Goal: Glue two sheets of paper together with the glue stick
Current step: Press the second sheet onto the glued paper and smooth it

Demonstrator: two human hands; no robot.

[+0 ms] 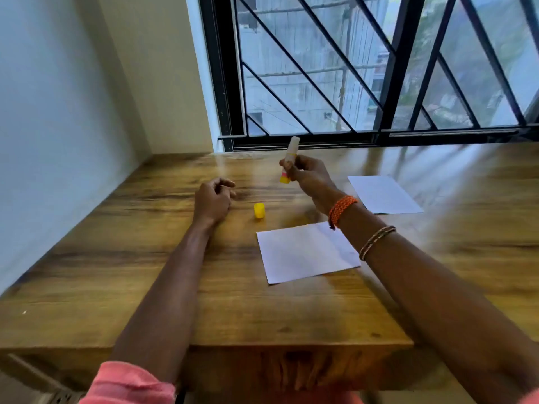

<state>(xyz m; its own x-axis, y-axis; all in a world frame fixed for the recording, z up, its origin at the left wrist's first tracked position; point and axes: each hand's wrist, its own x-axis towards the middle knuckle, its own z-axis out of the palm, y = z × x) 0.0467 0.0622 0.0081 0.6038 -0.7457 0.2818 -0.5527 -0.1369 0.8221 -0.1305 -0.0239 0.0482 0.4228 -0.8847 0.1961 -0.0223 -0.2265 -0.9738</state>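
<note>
My right hand (306, 174) gripped the uncapped glue stick (288, 161) upright, the near sheet (303, 252) lying just nearer, my left hand (211, 199) loosely curled, empty.

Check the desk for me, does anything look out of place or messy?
Nothing stands out. The yellow cap stands alone on the table, off the glue stick in the right hand, as expected. Both paper sheets lie flat, apart.

wooden table (116, 272) | barred window (379, 68) behind | white wall (58, 97) left
</note>
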